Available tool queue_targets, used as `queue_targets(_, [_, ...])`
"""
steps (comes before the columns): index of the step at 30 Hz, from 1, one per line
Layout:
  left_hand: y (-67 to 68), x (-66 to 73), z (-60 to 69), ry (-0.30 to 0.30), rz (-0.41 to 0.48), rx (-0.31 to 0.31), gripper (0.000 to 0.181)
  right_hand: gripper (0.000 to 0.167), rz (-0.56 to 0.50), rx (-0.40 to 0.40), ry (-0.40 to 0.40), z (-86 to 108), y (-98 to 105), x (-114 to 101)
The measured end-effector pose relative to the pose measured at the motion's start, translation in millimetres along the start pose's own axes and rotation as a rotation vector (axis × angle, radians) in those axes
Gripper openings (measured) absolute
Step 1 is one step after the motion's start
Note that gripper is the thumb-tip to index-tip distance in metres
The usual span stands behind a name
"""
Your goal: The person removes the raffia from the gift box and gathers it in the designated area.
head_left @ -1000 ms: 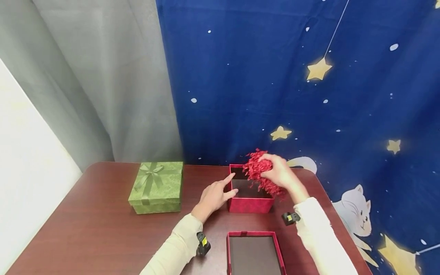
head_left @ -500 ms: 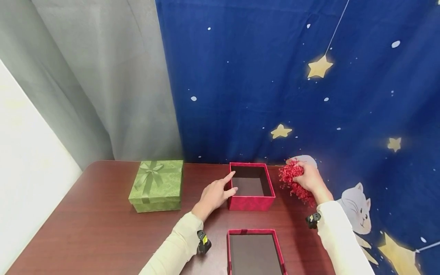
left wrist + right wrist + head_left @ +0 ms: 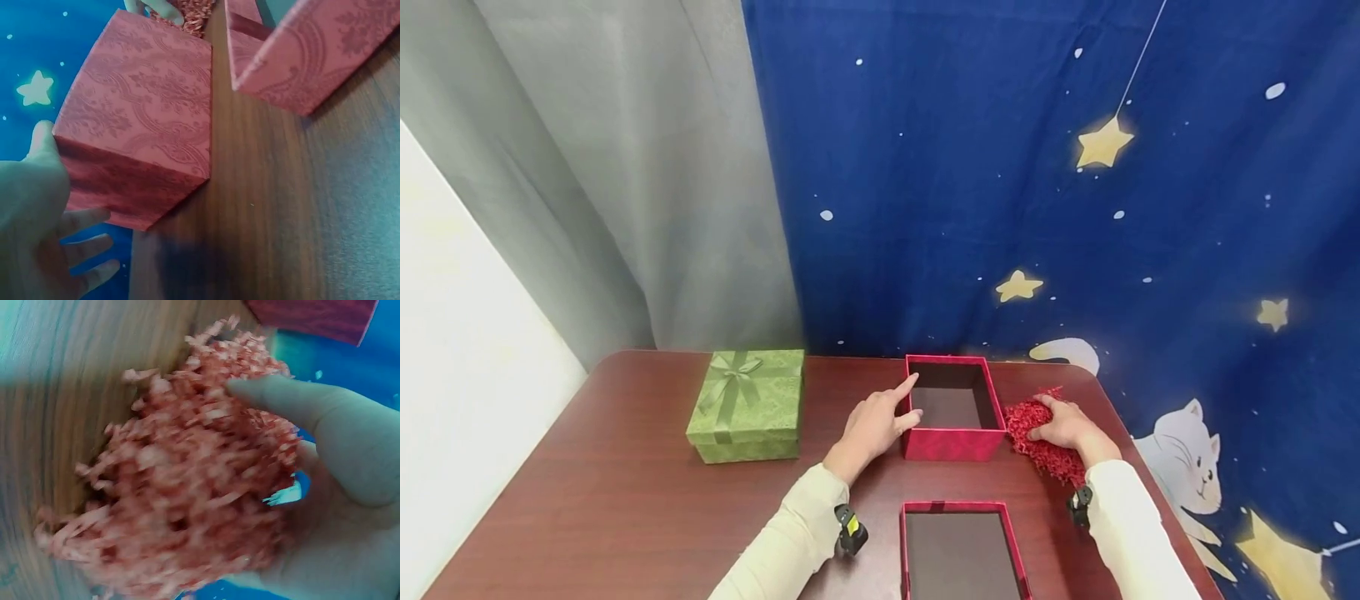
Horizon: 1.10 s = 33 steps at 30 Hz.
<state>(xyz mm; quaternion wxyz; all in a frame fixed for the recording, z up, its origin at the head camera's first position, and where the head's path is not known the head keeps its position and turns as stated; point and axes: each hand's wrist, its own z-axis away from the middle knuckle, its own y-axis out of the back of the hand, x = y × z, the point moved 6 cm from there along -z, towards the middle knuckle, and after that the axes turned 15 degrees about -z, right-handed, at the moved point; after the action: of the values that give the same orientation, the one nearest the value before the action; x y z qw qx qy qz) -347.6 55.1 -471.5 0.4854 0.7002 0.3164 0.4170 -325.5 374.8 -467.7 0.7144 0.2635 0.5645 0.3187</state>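
At 4 o'clock from the open red damask-patterned gift box [image 3: 953, 446], crinkled red paper shred [image 3: 1051, 458] gripped by right hand [image 3: 1070, 427], box touched at 9 o'clock by left hand [image 3: 871, 427], fingers extended, upturned red lid [image 3: 964, 554] at 6 o'clock.

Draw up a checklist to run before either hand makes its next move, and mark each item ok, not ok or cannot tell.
1. Red shredded paper outside the red box: ok, it lies to the box's right.
2. No shreds left inside the red box: ok, none shows in the head view.
3. Right hand free of the shreds: not ok, its thumb and fingers are around them.
4. Left hand away from the red box: not ok, it is at the left side.
5. Red lid off: ok, it lies hollow side up, nearer the person.
6. Contents of the green gift box: cannot tell, its lid is on.
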Motion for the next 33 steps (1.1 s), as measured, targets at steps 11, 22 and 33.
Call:
queue_targets(11, [57.0,-24.8,54.6,-0.014,0.135,0.239,0.064,0.078,-0.067,0.214,0.103,34.4,14,-74])
queue_targets(22, [125.5,-132.6,143.0,0.146,-0.006,0.455,0.048,0.059,-0.308,0.522,0.555,69.2,0,-167])
queue_targets(33, [120.3,-223.7,114.8,0.401,0.218,0.165,0.064,0.05,-0.546,0.189,0.514,4.8,-101,-248])
